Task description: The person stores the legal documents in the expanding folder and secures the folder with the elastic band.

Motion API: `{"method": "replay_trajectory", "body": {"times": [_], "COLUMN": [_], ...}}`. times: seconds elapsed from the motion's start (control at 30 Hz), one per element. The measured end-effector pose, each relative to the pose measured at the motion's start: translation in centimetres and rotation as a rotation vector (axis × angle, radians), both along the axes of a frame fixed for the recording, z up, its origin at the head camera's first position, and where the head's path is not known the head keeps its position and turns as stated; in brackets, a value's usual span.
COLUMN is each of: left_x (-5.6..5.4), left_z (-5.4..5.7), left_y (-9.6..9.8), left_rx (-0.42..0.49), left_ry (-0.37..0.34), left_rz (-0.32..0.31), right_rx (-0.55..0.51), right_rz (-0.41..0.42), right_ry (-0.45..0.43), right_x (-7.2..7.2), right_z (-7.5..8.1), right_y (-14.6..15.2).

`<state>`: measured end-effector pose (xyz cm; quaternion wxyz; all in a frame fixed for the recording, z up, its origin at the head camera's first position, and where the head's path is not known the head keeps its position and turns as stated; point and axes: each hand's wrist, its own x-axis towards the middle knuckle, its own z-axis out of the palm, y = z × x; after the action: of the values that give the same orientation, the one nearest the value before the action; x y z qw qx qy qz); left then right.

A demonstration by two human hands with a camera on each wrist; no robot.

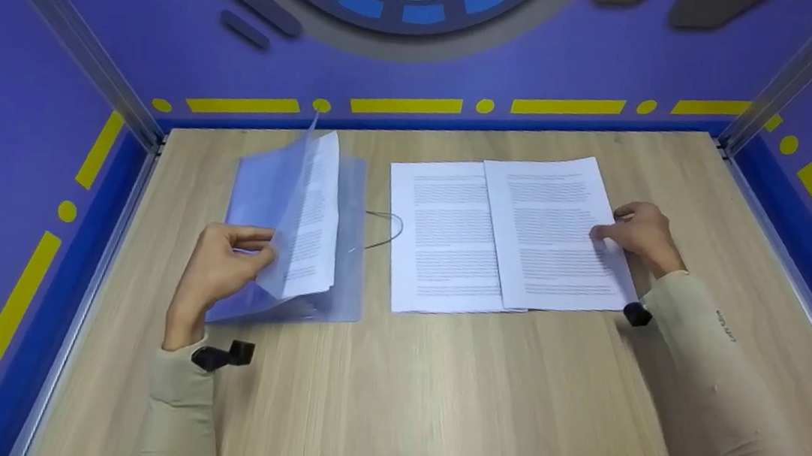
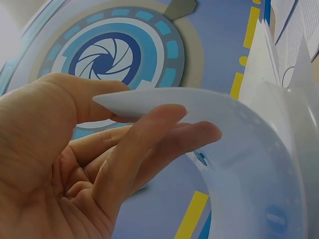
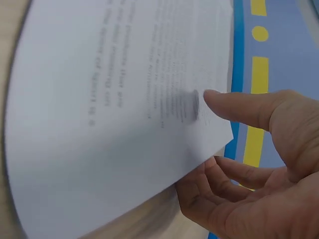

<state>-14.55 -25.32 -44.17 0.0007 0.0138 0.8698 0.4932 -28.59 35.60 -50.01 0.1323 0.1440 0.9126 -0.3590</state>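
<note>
My left hand (image 1: 221, 265) pinches the edge of the upraised, translucent bluish cover of a plastic folder (image 1: 349, 252). In the left wrist view that cover (image 2: 259, 144) bends in a curve away from the thumb and fingers. Printed pages (image 1: 315, 226) stand half raised inside the folder, beside the cover. My right hand (image 1: 643, 234) is at the right edge of a printed sheet (image 1: 556, 236). Its thumb is over the print, with a small shadow beside the tip, and its other fingers lie at the sheet's edge, partly hidden by it in the right wrist view.
A second printed sheet (image 1: 442, 239) lies partly under the right one. A thin elastic cord (image 1: 398, 231) loops from the folder toward the papers. Blue patterned walls (image 1: 422, 71) enclose the wooden table (image 1: 433, 397) at the back and sides.
</note>
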Motion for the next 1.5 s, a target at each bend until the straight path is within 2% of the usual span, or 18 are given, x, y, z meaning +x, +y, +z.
{"method": "replay_trajectory", "body": {"times": [0.2, 0.53, 0.73, 0.9, 1.1, 1.3, 1.5], "left_x": [0.0, 0.0, 0.1, 0.0, -0.1, 0.0, 0.0], "left_z": [0.0, 0.2, 0.2, -0.1, 0.0, 0.1, 0.1], "left_y": [-0.1, 0.0, -0.2, -0.2, -0.3, -0.4, -0.4], "left_rx": [0.010, 0.001, 0.003, 0.015, 0.021, 0.029, 0.021], "left_ry": [-0.007, -0.012, -0.011, 0.007, 0.014, -0.001, -0.001], "left_rz": [-0.001, 0.003, 0.009, -0.006, -0.009, -0.008, -0.003], "right_rx": [-0.037, -0.057, -0.120, -0.210, -0.315, -0.367, -0.445], "right_rz": [-0.013, 0.014, 0.026, 0.058, -0.018, -0.026, -0.054], "right_ry": [-0.048, -0.027, -0.075, -0.123, -0.160, -0.211, -0.211], "right_x": [-0.6, -0.9, -1.3, -1.2, -1.1, -1.1, -1.0], "right_z": [-0.1, -0.5, -0.2, -0.3, -0.4, -0.4, -0.2], "right_y": [1.1, 2.1, 2.9, 3.6, 4.1, 4.6, 4.6]}}
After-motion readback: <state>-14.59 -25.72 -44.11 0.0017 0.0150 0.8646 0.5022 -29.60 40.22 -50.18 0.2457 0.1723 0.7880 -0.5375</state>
